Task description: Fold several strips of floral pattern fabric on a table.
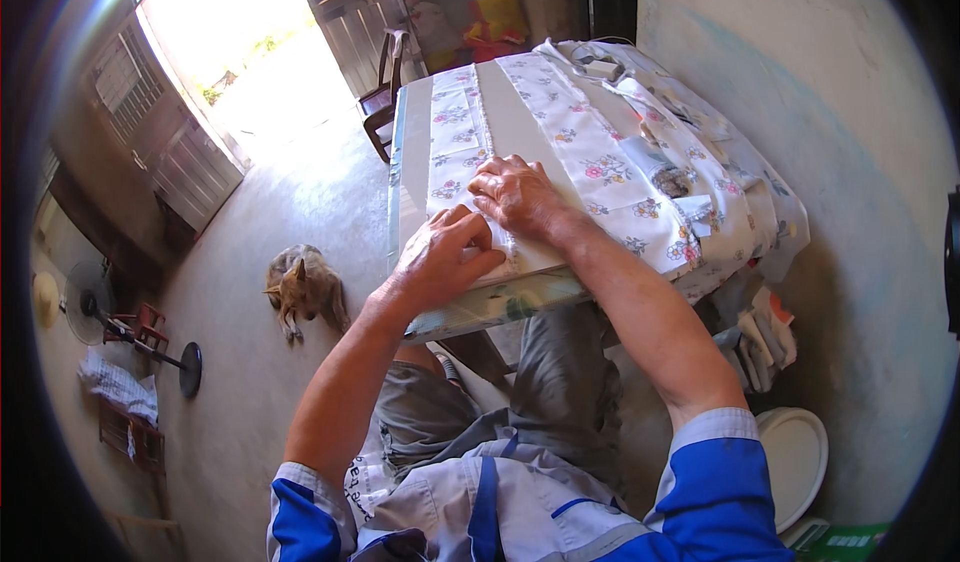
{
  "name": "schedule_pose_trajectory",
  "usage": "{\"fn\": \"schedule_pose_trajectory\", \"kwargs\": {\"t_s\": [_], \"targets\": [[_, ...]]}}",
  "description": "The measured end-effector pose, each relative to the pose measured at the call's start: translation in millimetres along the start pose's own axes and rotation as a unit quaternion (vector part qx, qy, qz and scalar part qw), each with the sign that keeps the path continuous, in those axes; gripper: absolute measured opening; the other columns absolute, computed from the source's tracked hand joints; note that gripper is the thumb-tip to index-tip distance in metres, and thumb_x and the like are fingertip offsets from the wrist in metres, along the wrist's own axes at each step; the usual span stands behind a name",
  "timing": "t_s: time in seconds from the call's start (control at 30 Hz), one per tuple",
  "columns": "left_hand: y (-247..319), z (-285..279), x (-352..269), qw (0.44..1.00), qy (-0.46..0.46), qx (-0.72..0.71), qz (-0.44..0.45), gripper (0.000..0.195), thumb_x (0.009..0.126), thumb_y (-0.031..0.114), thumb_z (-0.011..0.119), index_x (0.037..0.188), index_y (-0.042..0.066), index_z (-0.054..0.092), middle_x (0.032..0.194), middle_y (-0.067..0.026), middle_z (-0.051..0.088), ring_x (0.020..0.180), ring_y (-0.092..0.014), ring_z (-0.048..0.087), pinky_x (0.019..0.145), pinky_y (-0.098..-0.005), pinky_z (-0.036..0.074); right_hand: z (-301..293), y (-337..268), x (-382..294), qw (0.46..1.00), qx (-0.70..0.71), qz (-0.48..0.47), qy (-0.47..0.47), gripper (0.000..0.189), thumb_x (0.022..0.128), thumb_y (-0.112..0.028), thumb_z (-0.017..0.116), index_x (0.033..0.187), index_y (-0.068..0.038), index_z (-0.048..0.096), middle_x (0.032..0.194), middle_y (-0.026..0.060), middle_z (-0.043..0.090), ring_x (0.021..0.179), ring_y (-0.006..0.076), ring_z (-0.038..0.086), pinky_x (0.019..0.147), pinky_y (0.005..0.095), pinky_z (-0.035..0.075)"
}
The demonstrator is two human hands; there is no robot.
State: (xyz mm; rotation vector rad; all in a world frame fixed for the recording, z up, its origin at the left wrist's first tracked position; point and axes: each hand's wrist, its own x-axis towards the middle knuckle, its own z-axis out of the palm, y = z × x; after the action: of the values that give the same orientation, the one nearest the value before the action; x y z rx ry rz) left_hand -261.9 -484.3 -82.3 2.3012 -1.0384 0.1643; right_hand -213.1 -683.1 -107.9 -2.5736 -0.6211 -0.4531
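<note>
A long strip of white floral fabric [453,119] runs lengthwise along the left side of the table [510,104], its right edge frayed. My left hand [452,249] is at the strip's near end, thumb and forefinger pinched together at that edge. Just beyond it and to the right, my right hand [517,193] has its curled fingers on the same edge. The bit of cloth under the fingertips is hidden by both hands. To the right of my right hand lies a second floral strip [592,164], flat on the tabletop.
More floral cloth [757,217] hangs over the table's right side, with a white box-like device [602,69] at the back. A dog [307,288] lies on the floor at left. There are also a wooden chair [384,97], a standing fan [142,337] and a white round lid [791,464].
</note>
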Motion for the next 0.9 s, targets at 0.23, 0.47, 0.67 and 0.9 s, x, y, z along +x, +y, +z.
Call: {"fn": "schedule_pose_trajectory", "kwargs": {"t_s": [0.23, 0.47, 0.67, 0.9], "targets": [[4, 10, -13, 0.995, 0.086, 0.051, 0.0, 0.023, 0.087, 0.028, 0.081, 0.09, 0.007, 0.072, 0.098, -0.0118, 0.067, 0.1, -0.034, 0.065, 0.091, -0.0456, 0.052, -5, 0, -11, 0.985, 0.039, -0.083, 0.143, 0.023, 0.099, -0.018, 0.067, 0.117, -0.007, 0.073, 0.12, 0.0141, 0.07, 0.114, 0.0349, 0.064, 0.102, 0.0491, 0.049], [3, 18, -16, 0.994, 0.107, 0.029, 0.005, 0.02, 0.093, 0.03, 0.074, 0.096, 0.011, 0.074, 0.105, -0.0103, 0.065, 0.108, -0.033, 0.062, 0.098, -0.0467, 0.047, -29, -49, -89, 0.986, 0.035, -0.083, 0.139, 0.012, 0.097, -0.015, 0.069, 0.104, -0.006, 0.071, 0.111, 0.011, 0.07, 0.107, 0.0328, 0.064, 0.092, 0.0464, 0.047], [-7, 16, -30, 0.989, 0.123, 0.048, 0.058, 0.018, 0.094, 0.02, 0.071, 0.104, 0.006, 0.075, 0.106, -0.0117, 0.068, 0.106, -0.034, 0.064, 0.097, -0.0469, 0.051, -24, -52, -104, 0.991, 0.005, -0.055, 0.119, 0.012, 0.093, -0.01, 0.074, 0.104, -0.006, 0.073, 0.113, 0.007, 0.073, 0.105, 0.029, 0.066, 0.09, 0.042, 0.05], [-24, 5, -72, 0.991, 0.115, 0.055, 0.044, 0.029, 0.096, 0.019, 0.068, 0.121, 0.005, 0.076, 0.135, -0.0097, 0.069, 0.134, -0.031, 0.058, 0.115, -0.0459, 0.045, -18, -56, -120, 0.985, -0.046, -0.068, 0.155, 0.026, 0.093, -0.008, 0.075, 0.119, -0.005, 0.075, 0.123, 0.0073, 0.072, 0.113, 0.0281, 0.066, 0.097, 0.041, 0.049]]}}
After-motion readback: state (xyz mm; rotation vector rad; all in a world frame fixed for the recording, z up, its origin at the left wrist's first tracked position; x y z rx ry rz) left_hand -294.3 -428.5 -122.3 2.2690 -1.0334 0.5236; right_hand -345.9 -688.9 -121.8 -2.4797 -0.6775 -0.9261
